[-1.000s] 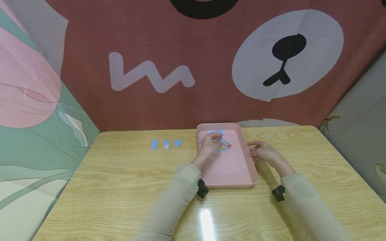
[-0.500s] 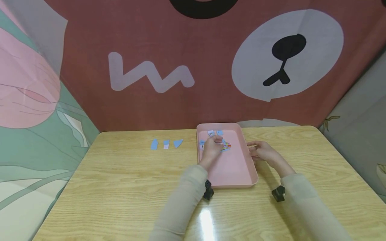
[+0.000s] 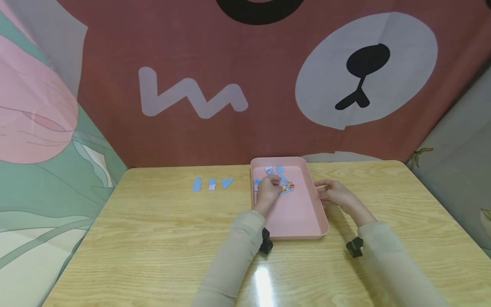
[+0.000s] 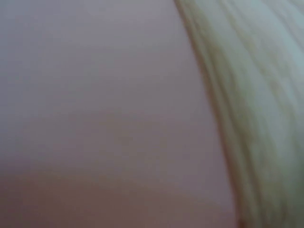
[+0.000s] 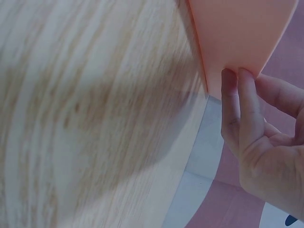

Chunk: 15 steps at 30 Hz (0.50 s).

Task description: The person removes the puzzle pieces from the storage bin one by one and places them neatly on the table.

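My left hand (image 3: 268,189) is inside the pink tray (image 3: 291,217), low over several small flat pieces with bent fingers. I cannot tell whether it pinches one. Beside its fingertips lies a multicoloured piece (image 3: 288,186) with blue edges. Light blue pieces (image 3: 269,169) lie behind the hand, and another is partly hidden by it. The left wrist view has only blurred tray surface and table. My right hand (image 3: 333,192) touches the tray's outer right wall. In the right wrist view, extended fingers (image 5: 249,102) rest their tips against that wall.
Left of the tray, three flat pieces stand in a row on the wooden table (image 3: 145,238): a tall blue one (image 3: 197,183), a blue-and-pale one (image 3: 212,183) and a pointed blue one (image 3: 227,183). A printed red-brown cloth (image 3: 192,140) hangs behind.
My left hand has shifted slightly right and toward me within the tray, uncovering pieces at the back and left. The right hand and the three pieces on the table have stayed put.
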{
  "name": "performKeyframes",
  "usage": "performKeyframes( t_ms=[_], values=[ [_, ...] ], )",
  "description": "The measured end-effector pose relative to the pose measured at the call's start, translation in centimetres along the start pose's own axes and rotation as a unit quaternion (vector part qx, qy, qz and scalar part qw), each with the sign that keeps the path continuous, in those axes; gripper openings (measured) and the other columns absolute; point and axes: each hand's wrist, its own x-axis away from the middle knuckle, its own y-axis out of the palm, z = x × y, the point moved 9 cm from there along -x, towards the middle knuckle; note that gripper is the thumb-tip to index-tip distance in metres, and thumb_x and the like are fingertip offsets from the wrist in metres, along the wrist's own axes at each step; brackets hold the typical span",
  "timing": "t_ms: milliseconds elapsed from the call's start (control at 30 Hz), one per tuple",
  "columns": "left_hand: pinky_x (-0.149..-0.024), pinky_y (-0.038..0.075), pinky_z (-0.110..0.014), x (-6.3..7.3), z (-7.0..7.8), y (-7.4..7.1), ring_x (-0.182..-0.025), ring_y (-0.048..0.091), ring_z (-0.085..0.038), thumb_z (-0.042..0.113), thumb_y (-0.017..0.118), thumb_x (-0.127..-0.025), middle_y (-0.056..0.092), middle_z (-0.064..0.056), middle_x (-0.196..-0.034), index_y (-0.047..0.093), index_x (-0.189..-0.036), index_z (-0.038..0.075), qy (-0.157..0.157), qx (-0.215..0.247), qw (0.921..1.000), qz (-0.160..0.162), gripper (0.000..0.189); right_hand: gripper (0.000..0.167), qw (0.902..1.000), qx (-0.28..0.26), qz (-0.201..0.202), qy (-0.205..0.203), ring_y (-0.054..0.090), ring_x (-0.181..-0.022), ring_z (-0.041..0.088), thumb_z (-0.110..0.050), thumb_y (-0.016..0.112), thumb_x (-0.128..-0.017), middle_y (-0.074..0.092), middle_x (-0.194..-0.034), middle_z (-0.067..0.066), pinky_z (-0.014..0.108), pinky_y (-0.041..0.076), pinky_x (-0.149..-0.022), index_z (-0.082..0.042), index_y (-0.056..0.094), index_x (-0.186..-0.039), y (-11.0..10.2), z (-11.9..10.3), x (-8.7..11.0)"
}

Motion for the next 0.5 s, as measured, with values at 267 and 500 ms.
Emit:
performKeyframes(
  t_ms=[267, 500],
  values=[
    [-0.091, 0.055, -0.029, 0.1, 0.0, 0.5, -0.109, 0.064, -0.024, -0.005, 0.061, -0.083, 0.069, -0.012, -0.114, 0.067, -0.115, 0.002, 0.016, -0.063, 0.9978, -0.012, 0.033, 0.056, 1.0, 0.0, 0.001, 0.007, 0.062, -0.09, 0.005, -0.001, 0.051, -0.091, 0.049, -0.129, 0.036, 0.023, 0.056, -0.081, 0.014, 0.029, -0.14, -0.1, 0.0, 0.0],
    [-0.088, 0.055, -0.028, 0.0, 0.3, 1.1, -0.103, 0.066, -0.022, -0.001, 0.064, -0.085, 0.072, -0.011, -0.107, 0.07, -0.108, 0.001, 0.051, -0.112, 0.9921, -0.023, 0.024, 0.056, 1.0, -0.002, -0.001, 0.009, 0.061, -0.091, 0.005, -0.001, 0.051, -0.092, 0.048, -0.131, 0.035, 0.024, 0.056, -0.082, 0.014, 0.028, -0.141, -0.1, 0.1, 0.0]
  ],
)
